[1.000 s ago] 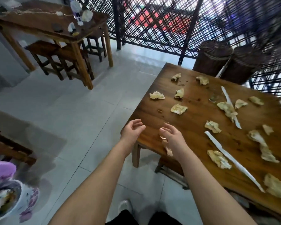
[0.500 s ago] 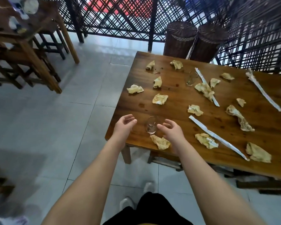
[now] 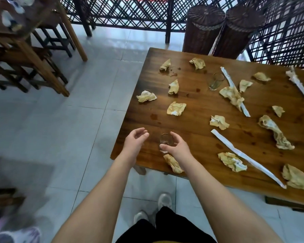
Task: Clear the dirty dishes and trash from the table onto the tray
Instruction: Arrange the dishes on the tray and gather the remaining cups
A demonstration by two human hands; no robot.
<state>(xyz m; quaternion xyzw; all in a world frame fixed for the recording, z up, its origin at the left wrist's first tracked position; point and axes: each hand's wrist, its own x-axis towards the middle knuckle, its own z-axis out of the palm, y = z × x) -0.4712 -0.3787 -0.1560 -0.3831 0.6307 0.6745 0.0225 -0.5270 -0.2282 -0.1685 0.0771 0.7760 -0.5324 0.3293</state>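
The bare left forearm [image 3: 102, 190] and right forearm [image 3: 209, 190] reach side by side from the near edge toward the far side. The left hand [image 3: 136, 141] hovers with its palm turned to the right, fingers loosely curled, holding nothing. Just to its right, the right hand [image 3: 178, 148] curls thumb and fingers around a small glass [image 3: 164, 142].

1. Pale grey tiled floor [image 3: 60, 128], glossy, with thin dark joints.
2. Dark wooden lattice screen [image 3: 130, 13] along the far side, bright light through the gaps.
3. Two tall dark wicker bins, left bin [image 3: 203, 30] and right bin [image 3: 239, 32], side by side and touching, in front of the screen.
4. Second wooden table [image 3: 25, 20] at upper left, with blurred white items [image 3: 7, 18] on top.
5. Dark stools [image 3: 56, 37] tucked beneath it.
6. Blurred lilac shape [image 3: 25, 234] at the lower left corner, too smeared to identify.
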